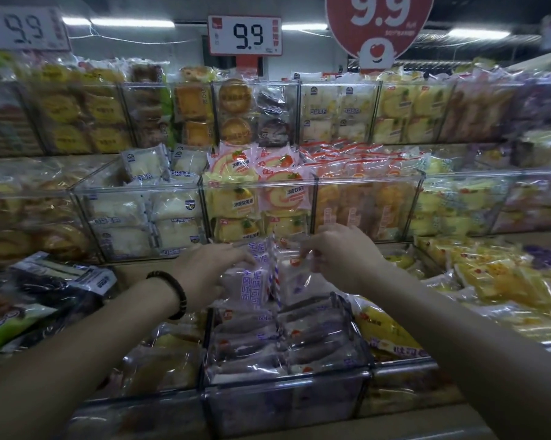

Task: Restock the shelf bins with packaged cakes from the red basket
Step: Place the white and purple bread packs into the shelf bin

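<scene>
My left hand (pixel 204 268) grips an upright purple-printed cake packet (pixel 252 285) above a clear bin (pixel 283 393) at the shelf's front centre. Beside it, my right hand (pixel 340 255) pinches the top of a second clear packet (pixel 294 281) with a red dot on it. The two packets stand side by side, touching, at the back of the bin. Several more purple cake packets (pixel 286 341) lie stacked inside the bin below them. The red basket is not in view.
Clear bins of white, yellow and pink packaged cakes (pixel 258 192) fill the tiers behind. A bin of yellow packets (pixel 388 335) sits to the right, dark and green packets (pixel 45 296) lie to the left. Price signs reading 9.9 (pixel 245 35) hang above.
</scene>
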